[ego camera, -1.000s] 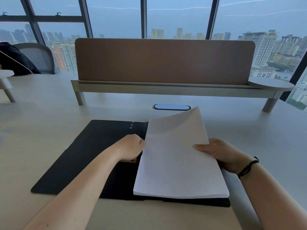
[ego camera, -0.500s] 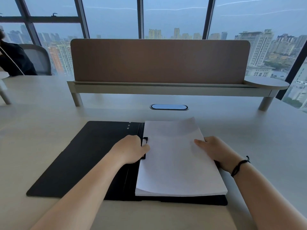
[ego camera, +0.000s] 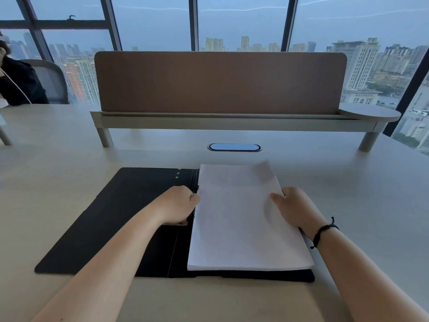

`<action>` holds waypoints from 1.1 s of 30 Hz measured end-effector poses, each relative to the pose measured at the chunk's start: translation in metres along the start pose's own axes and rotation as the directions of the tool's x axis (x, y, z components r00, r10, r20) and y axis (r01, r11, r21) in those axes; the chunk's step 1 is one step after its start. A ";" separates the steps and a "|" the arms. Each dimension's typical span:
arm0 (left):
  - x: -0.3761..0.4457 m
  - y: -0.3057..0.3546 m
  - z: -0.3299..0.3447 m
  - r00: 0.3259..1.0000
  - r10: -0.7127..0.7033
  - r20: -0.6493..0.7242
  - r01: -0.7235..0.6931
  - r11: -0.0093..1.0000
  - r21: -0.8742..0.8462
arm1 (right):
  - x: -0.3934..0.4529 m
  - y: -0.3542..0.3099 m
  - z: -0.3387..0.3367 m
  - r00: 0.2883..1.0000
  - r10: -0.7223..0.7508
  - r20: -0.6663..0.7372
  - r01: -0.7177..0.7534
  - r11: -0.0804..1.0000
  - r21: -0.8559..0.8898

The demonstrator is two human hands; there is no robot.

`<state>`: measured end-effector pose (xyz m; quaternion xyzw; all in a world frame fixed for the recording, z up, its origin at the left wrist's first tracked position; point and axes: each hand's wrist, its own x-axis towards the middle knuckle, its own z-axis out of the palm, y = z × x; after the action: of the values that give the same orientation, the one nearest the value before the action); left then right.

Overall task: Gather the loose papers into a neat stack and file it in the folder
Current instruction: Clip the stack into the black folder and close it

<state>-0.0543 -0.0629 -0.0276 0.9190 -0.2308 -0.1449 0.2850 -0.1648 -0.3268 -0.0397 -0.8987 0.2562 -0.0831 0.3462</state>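
Note:
A black folder (ego camera: 111, 224) lies open on the pale desk. A neat white paper stack (ego camera: 241, 228) rests on its right half, the left edge along the spine; the far right corner is blurred and slightly raised. My left hand (ego camera: 178, 204) is curled in a fist at the spine, against the stack's left edge, where a small black clip shows by the thumb. My right hand (ego camera: 294, 208) grips the stack's right edge, thumb on top and fingers hidden beneath the sheets.
A brown divider panel (ego camera: 220, 82) on a raised shelf crosses the desk behind the folder. An oval cable port (ego camera: 234, 147) sits just beyond the papers. A person in dark clothes sits on a chair (ego camera: 48, 80) at the far left. Windows fill the background.
The stack's far end was tilted up a second ago and has come down flat onto the folder's right half. Both hands stayed at its side edges.

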 end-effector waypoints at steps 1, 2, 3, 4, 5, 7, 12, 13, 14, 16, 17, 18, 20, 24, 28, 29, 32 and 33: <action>0.000 0.000 0.000 1.000 0.001 0.001 -0.001 1.000 0.003 | 0.000 0.000 0.001 1.000 -0.004 -0.007 0.004 1.000 -0.010; 0.001 0.000 0.000 1.000 0.003 0.002 -0.003 1.000 0.012 | 0.000 0.000 0.002 1.000 -0.009 -0.016 0.009 1.000 -0.017; 0.002 -0.001 0.001 1.000 0.008 -0.002 -0.008 1.000 0.024 | 0.000 0.000 0.004 1.000 -0.013 -0.027 0.012 1.000 -0.017; 0.003 0.000 0.002 1.000 0.009 -0.012 -0.009 0.999 0.038 | 0.000 0.000 0.006 0.999 -0.016 -0.039 0.016 1.000 -0.008; 0.003 0.000 0.002 1.000 0.012 -0.022 -0.011 0.998 0.054 | 0.000 -0.001 0.007 0.999 -0.017 -0.050 0.017 1.000 0.003; 0.004 -0.001 0.004 0.999 0.012 -0.036 -0.009 0.997 0.074 | -0.001 -0.002 0.009 0.998 -0.008 -0.064 0.010 1.000 0.030; 0.006 0.000 0.007 0.999 -0.002 -0.034 0.006 0.994 0.113 | 0.001 0.000 0.005 0.998 0.043 -0.055 -0.035 0.989 0.146; 0.007 0.000 0.008 0.999 -0.005 -0.035 0.009 0.993 0.121 | 0.001 0.001 0.005 0.997 0.048 -0.053 -0.040 0.987 0.153; 0.008 0.000 0.008 0.999 -0.006 -0.042 0.011 0.991 0.134 | 0.002 0.001 0.005 0.997 0.050 -0.053 -0.041 0.987 0.157; 0.008 0.000 0.009 0.998 -0.003 -0.057 0.012 0.988 0.155 | 0.003 0.001 0.006 0.998 0.049 -0.051 -0.040 0.985 0.166; 0.008 0.000 0.010 0.998 0.001 -0.064 0.009 0.987 0.159 | 0.003 0.001 0.006 0.998 0.050 -0.047 -0.042 0.985 0.169; 0.008 0.000 0.011 0.998 0.004 -0.069 0.008 0.987 0.160 | 0.004 0.002 0.006 0.998 0.051 -0.043 -0.043 0.985 0.170; 0.007 0.000 0.012 0.997 0.006 -0.081 0.008 0.987 0.162 | 0.003 0.002 0.006 0.998 0.042 -0.037 -0.036 0.990 0.135; 0.004 0.003 0.013 0.994 0.015 -0.111 0.009 0.978 0.210 | 0.001 0.002 0.006 1.000 0.004 -0.022 -0.003 1.000 0.017; 0.004 0.001 0.015 0.992 0.024 -0.124 0.006 0.972 0.234 | -0.003 0.000 0.010 0.996 -0.051 -0.075 0.047 0.997 -0.062; 0.005 0.001 0.015 0.992 0.022 -0.127 0.009 0.972 0.236 | -0.003 0.000 0.012 0.993 -0.063 -0.101 0.055 0.996 -0.073; 0.004 0.002 0.016 0.990 0.024 -0.142 0.011 0.970 0.244 | -0.003 0.002 0.020 0.984 -0.064 -0.164 0.049 0.994 -0.094; 0.004 0.002 0.017 0.989 0.026 -0.148 0.012 0.968 0.249 | -0.002 0.002 0.022 0.983 -0.063 -0.170 0.044 0.993 -0.110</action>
<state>-0.0587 -0.0737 -0.0402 0.9549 -0.2285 -0.0442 0.1842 -0.1607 -0.3143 -0.0573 -0.9116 0.2651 -0.1567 0.2722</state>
